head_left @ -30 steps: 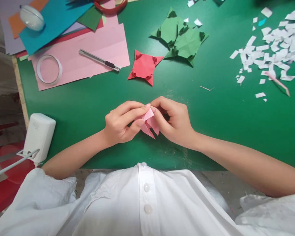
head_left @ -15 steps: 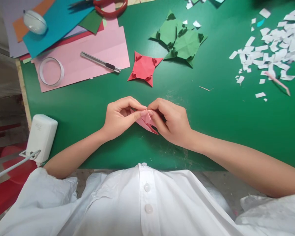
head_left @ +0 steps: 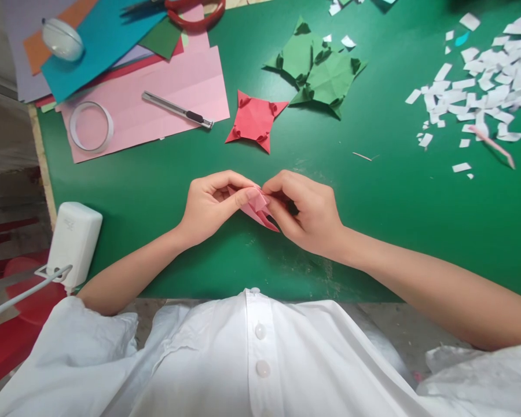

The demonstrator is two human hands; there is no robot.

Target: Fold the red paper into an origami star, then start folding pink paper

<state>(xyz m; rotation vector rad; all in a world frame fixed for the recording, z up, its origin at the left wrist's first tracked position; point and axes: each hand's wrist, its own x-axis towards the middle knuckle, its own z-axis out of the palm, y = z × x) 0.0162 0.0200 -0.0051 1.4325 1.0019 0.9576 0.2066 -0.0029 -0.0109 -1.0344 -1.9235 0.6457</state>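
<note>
Between my two hands, above the green table (head_left: 165, 191), is a small folded pink paper (head_left: 257, 211). My left hand (head_left: 211, 205) pinches its left side, with the thumb on top. On the right, my right hand (head_left: 309, 211) pinches the paper's upper right edge between thumb and forefinger; that fingertip is close to the left one. The paper's lower right point sticks out below the fingers. Beyond my hands lies a red folded star-shaped paper (head_left: 255, 119), and two green folded papers (head_left: 330, 78) sit touching behind it to the right.
Pink sheets (head_left: 130, 110) at the upper left carry a tape roll (head_left: 109, 126), a cutter (head_left: 173, 108) and red-handled scissors (head_left: 195, 23). A white mouse (head_left: 62, 39) rests on coloured paper. White scraps (head_left: 486, 87) cover the upper right. A white power bank (head_left: 73, 240) is at left.
The pink paper has tilted slightly, its lower point a little higher. My right hand has shifted slightly right, and my left thumb has moved up a little.
</note>
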